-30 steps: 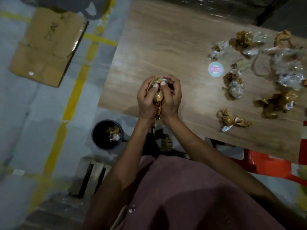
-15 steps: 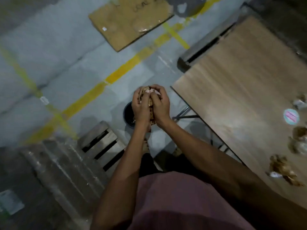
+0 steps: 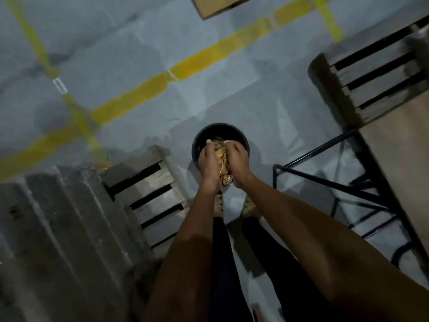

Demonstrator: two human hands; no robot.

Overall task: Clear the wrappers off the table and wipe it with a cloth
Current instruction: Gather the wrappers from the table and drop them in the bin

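Your left hand and right hand are pressed together at the centre of the view, fingers curled inward, and between them they grip a crumpled wad of gold and silver wrappers; the wad shows in the gap between the palms and sticks out a little at the wrist end. Both hands hang over the mouth of a round black bin standing on the grey floor, so the wrappers sit above the bin's near half; whether they touch its inside you cannot tell from this angle. A corner of the wooden table shows at about 3 o'clock from the hands, with its black metal frame beneath it. At 8 o'clock lies a slatted wooden pallet, and another pallet lies at 2 o'clock, beyond the table edge. Yellow floor lines cross at 11 o'clock, and a piece of cardboard sits at 12 o'clock, cut off by the top edge. Your feet stand just below the bin.
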